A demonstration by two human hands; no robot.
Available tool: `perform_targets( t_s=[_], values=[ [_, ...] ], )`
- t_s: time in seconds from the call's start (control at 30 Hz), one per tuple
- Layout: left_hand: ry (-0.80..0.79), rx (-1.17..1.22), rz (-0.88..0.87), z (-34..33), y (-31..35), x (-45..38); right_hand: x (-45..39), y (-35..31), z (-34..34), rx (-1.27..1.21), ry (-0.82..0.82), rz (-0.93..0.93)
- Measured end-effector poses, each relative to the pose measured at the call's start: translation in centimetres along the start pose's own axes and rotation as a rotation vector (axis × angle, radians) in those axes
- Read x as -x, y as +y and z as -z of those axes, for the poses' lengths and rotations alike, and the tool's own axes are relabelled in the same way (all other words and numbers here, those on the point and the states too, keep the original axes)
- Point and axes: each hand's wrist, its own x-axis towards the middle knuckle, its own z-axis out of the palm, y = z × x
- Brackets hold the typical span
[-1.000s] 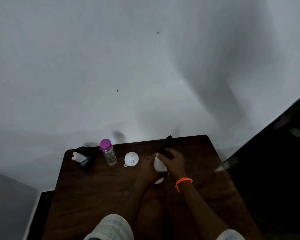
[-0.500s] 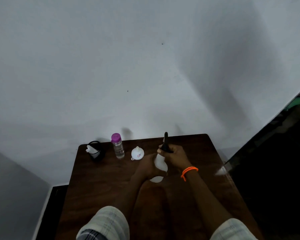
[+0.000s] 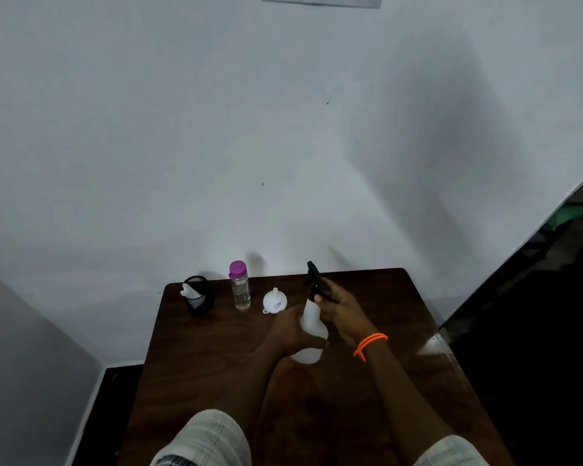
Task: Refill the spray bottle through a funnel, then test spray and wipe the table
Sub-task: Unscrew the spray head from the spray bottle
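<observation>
Bottle (image 3: 312, 326) first: I am seeing the white spray bottle standing upright near the middle of the table (image 3: 418, 381), closer to the back edge than the front. My left hand (image 3: 292, 332) is wrapping its fingers round the body, low down, and I judge that is to keep it from turning. My right hand (image 3: 339, 309) is curling over the black sprayer head (image 3: 313, 280) at the neck, nozzle pointing up and away toward the wall. That pairing suits unscrewing the head, so I am reading this as the opening step, with filling not yet begun. Both grips are closing snugly, no gap showing between fingers and plastic.

Just left of the bottle, the funnel (image 3: 275, 300) is sitting mouth down, spout up, within easy reach for the next step. Beyond it toward the back left corner, the water bottle (image 3: 240, 287) with the purple cap is standing upright, capped. At that corner a black holder (image 3: 199, 297) is carrying something white, perhaps the wiping cloth; I cannot tell for sure.
</observation>
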Motion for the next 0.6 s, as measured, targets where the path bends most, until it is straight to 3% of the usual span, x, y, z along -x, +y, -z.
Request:
perform_targets(
  t_s=[0.23,0.47,0.6],
  values=[
    [-0.008,0.042,-0.025,0.6,0.5,1.1,0.6,0.4,-2.5,0.074,0.269,0.066],
    [0.035,0.013,0.005,1.3,0.5,2.7,2.2,-0.8,-2.5,-0.111,0.092,0.091],
    [0.024,-0.008,0.022,1.7,0.8,3.5,2.4,-0.7,-2.4,-0.087,0.055,0.055]
  ],
)
